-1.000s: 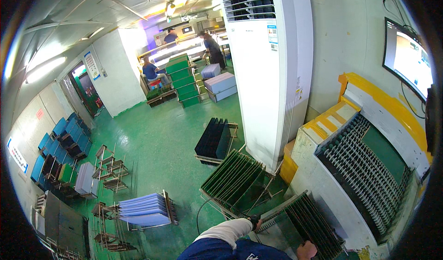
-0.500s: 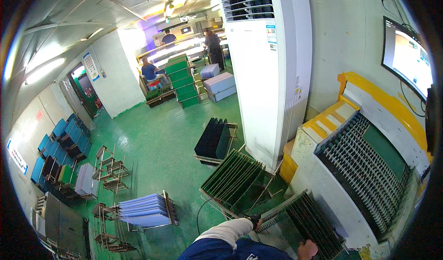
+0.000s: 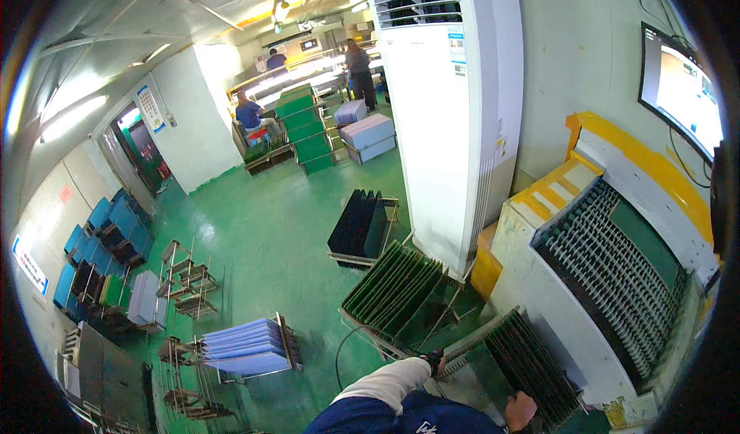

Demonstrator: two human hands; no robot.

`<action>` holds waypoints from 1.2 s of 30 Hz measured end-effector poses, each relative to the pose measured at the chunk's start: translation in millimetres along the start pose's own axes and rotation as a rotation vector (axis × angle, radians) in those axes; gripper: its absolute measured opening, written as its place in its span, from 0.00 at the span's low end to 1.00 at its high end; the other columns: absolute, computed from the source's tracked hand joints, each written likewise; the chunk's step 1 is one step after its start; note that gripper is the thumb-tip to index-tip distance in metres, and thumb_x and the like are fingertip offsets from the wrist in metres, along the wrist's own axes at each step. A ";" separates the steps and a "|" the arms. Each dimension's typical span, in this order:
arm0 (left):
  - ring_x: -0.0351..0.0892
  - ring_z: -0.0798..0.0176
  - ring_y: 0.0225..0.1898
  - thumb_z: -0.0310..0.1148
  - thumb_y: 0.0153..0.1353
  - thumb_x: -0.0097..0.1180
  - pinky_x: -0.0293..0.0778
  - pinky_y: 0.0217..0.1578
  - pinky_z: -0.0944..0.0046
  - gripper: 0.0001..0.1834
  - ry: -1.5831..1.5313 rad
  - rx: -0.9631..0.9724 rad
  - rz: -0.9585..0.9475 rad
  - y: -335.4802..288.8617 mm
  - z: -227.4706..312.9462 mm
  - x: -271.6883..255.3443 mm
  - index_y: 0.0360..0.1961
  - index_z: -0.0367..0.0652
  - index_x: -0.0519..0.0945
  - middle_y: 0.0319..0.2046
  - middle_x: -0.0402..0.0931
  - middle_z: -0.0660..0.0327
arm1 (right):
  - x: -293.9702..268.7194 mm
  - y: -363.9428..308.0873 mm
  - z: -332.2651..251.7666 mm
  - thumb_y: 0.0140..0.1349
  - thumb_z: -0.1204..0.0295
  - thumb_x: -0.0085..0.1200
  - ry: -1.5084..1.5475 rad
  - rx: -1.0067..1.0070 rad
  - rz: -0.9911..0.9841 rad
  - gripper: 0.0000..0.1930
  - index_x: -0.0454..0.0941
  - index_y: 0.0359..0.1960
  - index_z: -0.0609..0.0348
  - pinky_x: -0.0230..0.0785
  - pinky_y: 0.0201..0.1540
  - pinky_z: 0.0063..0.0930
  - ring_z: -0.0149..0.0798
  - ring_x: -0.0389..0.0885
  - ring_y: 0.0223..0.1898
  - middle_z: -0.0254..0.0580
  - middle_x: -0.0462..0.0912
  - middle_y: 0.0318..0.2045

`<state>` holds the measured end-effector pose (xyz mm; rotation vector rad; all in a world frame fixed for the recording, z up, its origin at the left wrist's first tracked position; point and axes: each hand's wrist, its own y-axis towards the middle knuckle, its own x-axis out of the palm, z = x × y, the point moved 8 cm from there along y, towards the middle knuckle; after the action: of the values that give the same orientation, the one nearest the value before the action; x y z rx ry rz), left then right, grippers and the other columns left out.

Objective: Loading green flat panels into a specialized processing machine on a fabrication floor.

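My left hand [image 3: 435,361], in a dark glove at the end of a white sleeve, grips the metal rail of a slotted rack [image 3: 470,347] that holds several dark green boards [image 3: 532,365]. My right hand [image 3: 520,412] sits at the near end of the same rack, its fingers closed on the rack's edge by the boards. The rack stands against a white machine [image 3: 539,287] with a toothed conveyor bed [image 3: 609,264]. A second rack of green boards [image 3: 393,287] stands on the floor just beyond my left hand.
A tall white air-conditioner cabinet [image 3: 447,110] rises ahead, with a rack of black panels [image 3: 361,226] beside it. A rack of pale blue panels [image 3: 247,345] and empty metal racks [image 3: 185,272] stand at left. Distant people [image 3: 358,64] work at benches. A screen [image 3: 682,87] hangs at right.
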<state>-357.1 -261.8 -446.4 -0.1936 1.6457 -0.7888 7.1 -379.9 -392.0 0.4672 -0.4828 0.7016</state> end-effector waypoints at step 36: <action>0.81 0.54 0.33 0.49 0.53 0.57 0.74 0.33 0.53 0.17 0.338 0.099 0.194 37.2 -16.0 56.3 0.27 0.47 0.85 0.27 0.80 0.56 | 304.0 55.6 277.0 0.65 0.76 0.51 2.941 2.461 -0.788 0.16 0.72 0.55 0.61 0.72 0.54 0.37 0.40 0.79 0.49 0.39 0.79 0.49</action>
<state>-374.9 -257.7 -513.4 0.1769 1.9028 -0.7818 98.6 -346.3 11.4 -0.6534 -2.5750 0.0022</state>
